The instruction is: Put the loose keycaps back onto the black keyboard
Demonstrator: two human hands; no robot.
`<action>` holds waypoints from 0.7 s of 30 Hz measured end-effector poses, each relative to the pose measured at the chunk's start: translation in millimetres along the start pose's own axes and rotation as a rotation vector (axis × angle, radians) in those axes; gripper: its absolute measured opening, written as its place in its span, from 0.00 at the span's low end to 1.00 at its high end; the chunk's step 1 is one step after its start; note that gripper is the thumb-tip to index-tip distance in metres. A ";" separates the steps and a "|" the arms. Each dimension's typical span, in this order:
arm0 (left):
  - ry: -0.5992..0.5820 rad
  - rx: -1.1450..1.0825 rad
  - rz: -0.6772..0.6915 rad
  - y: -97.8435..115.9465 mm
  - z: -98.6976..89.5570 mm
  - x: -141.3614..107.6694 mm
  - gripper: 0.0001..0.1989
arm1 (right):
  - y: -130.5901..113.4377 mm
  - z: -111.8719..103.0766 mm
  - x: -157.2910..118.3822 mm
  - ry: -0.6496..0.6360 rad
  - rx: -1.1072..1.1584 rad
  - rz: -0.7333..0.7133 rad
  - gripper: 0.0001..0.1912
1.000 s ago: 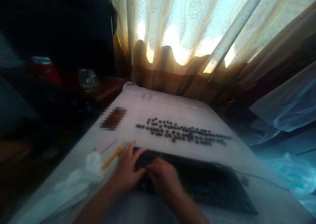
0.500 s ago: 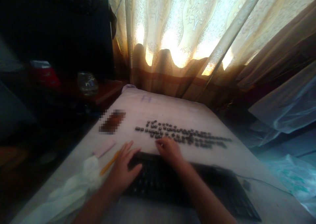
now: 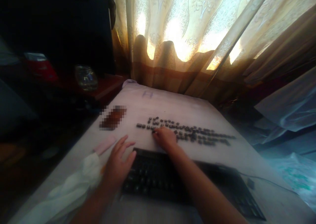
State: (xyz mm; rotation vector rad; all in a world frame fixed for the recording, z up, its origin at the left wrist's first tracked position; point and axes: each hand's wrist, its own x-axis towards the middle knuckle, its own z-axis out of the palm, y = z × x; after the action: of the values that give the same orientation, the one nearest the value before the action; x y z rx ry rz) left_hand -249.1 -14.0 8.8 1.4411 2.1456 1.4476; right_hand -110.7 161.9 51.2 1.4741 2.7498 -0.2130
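Note:
A black keyboard (image 3: 158, 174) lies on the pale table cover, some keys in place at its left end. Beyond it, several loose black keycaps (image 3: 202, 131) are spread in uneven rows. My right hand (image 3: 166, 137) reaches over the keyboard to the left part of these rows, its fingers pinched at a dark keycap (image 3: 154, 131). My left hand (image 3: 119, 160) is beside the keyboard's left end, fingers apart, holding nothing. Under and beside it, an orange item (image 3: 102, 169) is mostly hidden.
A pink block (image 3: 105, 145) and a crumpled white cloth (image 3: 74, 184) lie at the left. Farther back is a blurred-out brown object (image 3: 113, 118). A glass jar (image 3: 86, 77) stands on a red-brown shelf. A cable (image 3: 269, 181) runs off right.
My right hand has moved forward from the near edge of the keycap rows onto them. My left hand has shifted slightly left, covering most of the orange item. The view has tilted slightly.

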 end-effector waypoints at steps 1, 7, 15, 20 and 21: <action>-0.003 -0.004 -0.004 0.6 -0.1 -0.1 0.13 | -0.3 0.0 0.0 0.001 -0.003 -0.001 0.16; -0.023 -0.015 -0.044 5.0 0.9 -0.1 0.14 | -3.1 -1.2 -3.5 -0.001 -0.018 -0.019 0.16; -0.042 -0.026 -0.073 8.5 0.0 0.9 0.15 | -8.5 -0.5 -12.0 -0.019 -0.037 -0.075 0.17; -0.033 0.003 -0.053 7.4 -0.1 0.8 0.14 | -8.6 2.8 -17.2 -0.016 -0.015 -0.093 0.16; -0.032 0.006 -0.050 7.3 0.0 0.9 0.14 | -8.7 3.5 -17.6 -0.016 -0.007 -0.090 0.16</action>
State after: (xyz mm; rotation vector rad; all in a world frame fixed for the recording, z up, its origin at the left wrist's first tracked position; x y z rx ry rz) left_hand -245.1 -12.9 14.8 1.3927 2.1530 1.3930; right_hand -108.3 142.1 50.1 1.3427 2.8040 -0.2149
